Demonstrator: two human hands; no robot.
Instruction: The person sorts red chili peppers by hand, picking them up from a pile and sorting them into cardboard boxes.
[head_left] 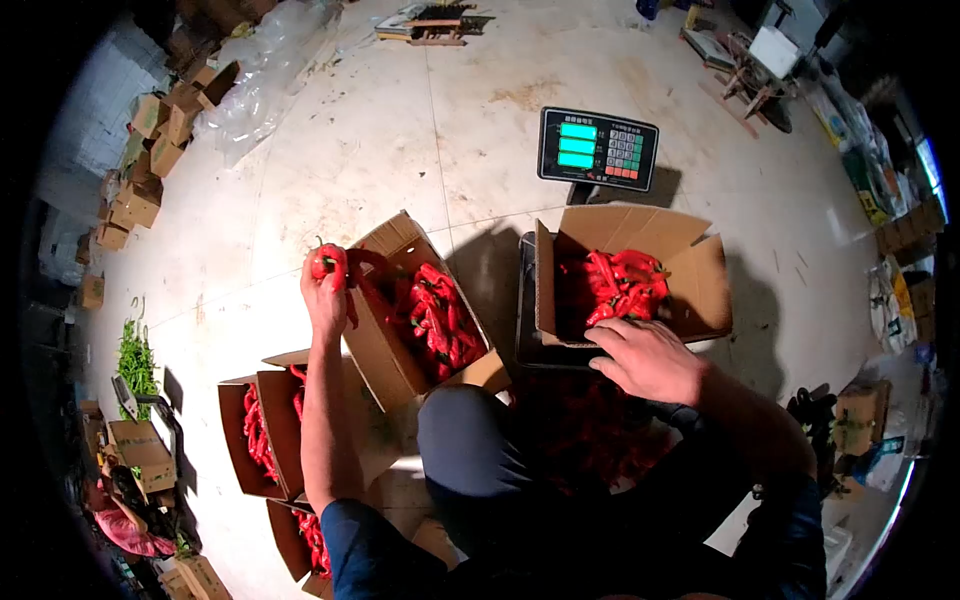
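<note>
My left hand [322, 300] is raised beside an open cardboard box [372, 350], its fingers wrapped round red peppers [330, 262]. More long red peppers [440, 325] fill that box. At the near edge of a second cardboard box [695, 275], my right hand [650, 358] reaches in with its fingers stretched out. Nothing shows in its grip, though its fingertips lie close to the red peppers [620, 283] inside. This second box stands on a platform scale [527, 300], whose display [597, 150] is lit green. A dark heap of red peppers [585, 430] lies below my right arm.
Further boxes of red peppers [257, 430] stand left of my left arm. At the far left are green peppers [137, 360] and a person in a pink top [125, 520]. Stacked cartons [150, 170] and plastic sheeting [265, 85] line the upper left.
</note>
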